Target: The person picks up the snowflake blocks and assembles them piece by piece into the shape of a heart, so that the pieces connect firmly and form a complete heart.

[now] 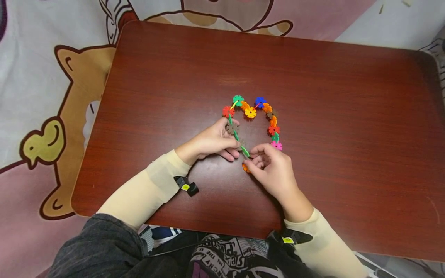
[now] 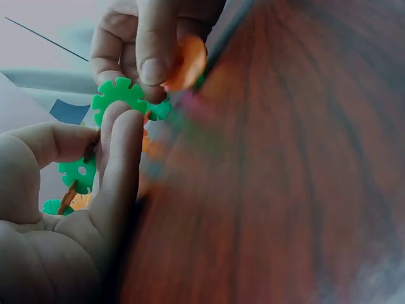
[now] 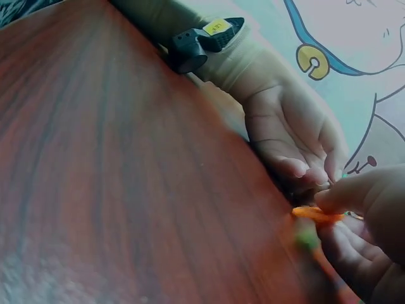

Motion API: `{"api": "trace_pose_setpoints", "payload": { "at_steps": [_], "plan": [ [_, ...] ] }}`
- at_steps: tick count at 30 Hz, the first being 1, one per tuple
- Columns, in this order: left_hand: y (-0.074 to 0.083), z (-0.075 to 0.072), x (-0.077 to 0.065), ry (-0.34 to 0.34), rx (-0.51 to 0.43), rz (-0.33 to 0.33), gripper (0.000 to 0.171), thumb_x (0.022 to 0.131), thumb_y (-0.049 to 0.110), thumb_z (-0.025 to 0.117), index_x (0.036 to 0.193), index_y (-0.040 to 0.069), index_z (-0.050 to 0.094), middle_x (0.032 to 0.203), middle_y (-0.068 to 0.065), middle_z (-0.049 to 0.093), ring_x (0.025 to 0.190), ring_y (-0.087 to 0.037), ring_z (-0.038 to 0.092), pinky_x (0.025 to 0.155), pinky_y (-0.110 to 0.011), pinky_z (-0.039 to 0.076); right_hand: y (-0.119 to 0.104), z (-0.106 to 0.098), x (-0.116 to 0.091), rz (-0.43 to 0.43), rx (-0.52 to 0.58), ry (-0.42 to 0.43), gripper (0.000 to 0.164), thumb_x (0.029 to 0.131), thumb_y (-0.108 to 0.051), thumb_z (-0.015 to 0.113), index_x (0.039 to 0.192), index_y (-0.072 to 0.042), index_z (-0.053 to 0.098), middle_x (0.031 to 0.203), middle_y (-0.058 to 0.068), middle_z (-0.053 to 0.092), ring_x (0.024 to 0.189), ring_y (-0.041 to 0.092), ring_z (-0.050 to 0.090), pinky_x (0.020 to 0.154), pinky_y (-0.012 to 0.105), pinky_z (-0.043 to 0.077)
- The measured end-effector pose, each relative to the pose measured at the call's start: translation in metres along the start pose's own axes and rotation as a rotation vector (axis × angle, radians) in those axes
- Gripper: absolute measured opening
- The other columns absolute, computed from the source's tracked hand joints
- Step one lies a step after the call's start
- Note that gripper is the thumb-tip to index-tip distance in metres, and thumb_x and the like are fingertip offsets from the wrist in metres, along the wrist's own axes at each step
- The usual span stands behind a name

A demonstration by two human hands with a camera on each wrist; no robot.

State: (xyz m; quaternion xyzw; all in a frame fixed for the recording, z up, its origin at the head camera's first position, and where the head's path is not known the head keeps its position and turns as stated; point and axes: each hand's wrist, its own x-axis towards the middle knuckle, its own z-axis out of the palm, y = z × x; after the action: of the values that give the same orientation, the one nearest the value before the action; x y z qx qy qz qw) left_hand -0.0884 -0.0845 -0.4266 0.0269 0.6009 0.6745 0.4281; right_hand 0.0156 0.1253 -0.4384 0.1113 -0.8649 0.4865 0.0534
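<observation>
A chain of colourful notched plastic discs, linked edge to edge, forms an unclosed heart-like outline on the table [image 1: 333, 127]. Its left strand, with green and brown discs, is pinched between the thumb and fingers of my left hand [image 1: 217, 139]. A green disc [image 2: 118, 101] ends that strand, just beyond the left fingertips. My right hand [image 1: 278, 173] pinches an orange disc [image 2: 192, 64] beside this green one; whether the two discs touch cannot be told. The right strand ends in a pink disc [image 1: 276, 145] just above the right hand's knuckles.
At the chain's top are a red disc [image 1: 228, 111], a yellow disc [image 1: 250, 112] and a blue disc [image 1: 260, 102]. A cartoon-printed cloth [image 1: 80, 85] borders the table at the left and back. The person's body is at the table's near edge.
</observation>
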Motion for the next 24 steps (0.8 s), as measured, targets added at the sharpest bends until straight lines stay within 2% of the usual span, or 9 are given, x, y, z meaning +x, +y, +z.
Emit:
{"api": "trace_pose_setpoints", "payload": {
  "at_steps": [6, 13, 15, 21, 24],
  "plan": [
    [-0.0022, -0.0019, 0.0012, -0.003, -0.032, 0.007, 0.066, 0.097, -0.007, 0.062, 0.152, 0.007, 0.029, 0.096, -0.023, 0.071, 0.072, -0.028, 0.076, 0.066, -0.043, 0.066, 0.0026, -0.002, 0.0001, -0.002, 0.026, -0.078, 0.037, 0.079, 0.009, 0.09, 0.108, 0.0, 0.07, 0.089, 0.006, 0.076, 0.071, 0.013, 0.07, 0.067, 0.017, 0.059],
    [-0.0028, -0.004, -0.0004, -0.006, -0.069, 0.011, 0.057, 0.099, -0.008, 0.062, 0.145, 0.004, 0.031, 0.102, -0.024, 0.071, 0.077, -0.029, 0.077, 0.07, -0.043, 0.067, 0.0002, -0.0025, -0.0006, 0.058, 0.021, -0.07, 0.032, 0.082, 0.002, 0.09, 0.107, -0.003, 0.071, 0.086, 0.003, 0.076, 0.067, 0.011, 0.069, 0.062, 0.015, 0.056],
    [-0.0027, -0.0044, 0.0001, -0.007, -0.075, 0.009, 0.054, 0.099, -0.007, 0.062, 0.143, 0.003, 0.032, 0.104, -0.024, 0.071, 0.078, -0.029, 0.077, 0.07, -0.043, 0.067, -0.0011, -0.0031, -0.0005, 0.111, 0.097, -0.062, 0.029, 0.085, 0.004, 0.087, 0.107, 0.0, 0.069, 0.085, 0.006, 0.075, 0.067, 0.013, 0.07, 0.062, 0.017, 0.058],
    [-0.0038, -0.0066, 0.0018, -0.013, -0.096, 0.0, 0.046, 0.1, -0.007, 0.061, 0.137, 0.002, 0.035, 0.106, -0.024, 0.069, 0.081, -0.03, 0.077, 0.073, -0.044, 0.067, -0.0044, -0.0033, 0.0004, 0.29, 0.456, -0.073, 0.022, 0.093, 0.014, 0.07, 0.111, 0.01, 0.058, 0.087, 0.023, 0.067, 0.063, 0.023, 0.074, 0.058, 0.034, 0.064],
    [-0.0049, -0.0068, 0.0019, -0.02, -0.096, 0.0, 0.04, 0.101, -0.007, 0.06, 0.132, 0.001, 0.038, 0.106, -0.025, 0.068, 0.081, -0.031, 0.077, 0.073, -0.044, 0.067, -0.0044, -0.0037, 0.0004, 0.328, 0.53, -0.08, 0.02, 0.096, 0.014, 0.066, 0.113, 0.011, 0.056, 0.088, 0.025, 0.065, 0.064, 0.023, 0.074, 0.06, 0.037, 0.065]
  ]
}}
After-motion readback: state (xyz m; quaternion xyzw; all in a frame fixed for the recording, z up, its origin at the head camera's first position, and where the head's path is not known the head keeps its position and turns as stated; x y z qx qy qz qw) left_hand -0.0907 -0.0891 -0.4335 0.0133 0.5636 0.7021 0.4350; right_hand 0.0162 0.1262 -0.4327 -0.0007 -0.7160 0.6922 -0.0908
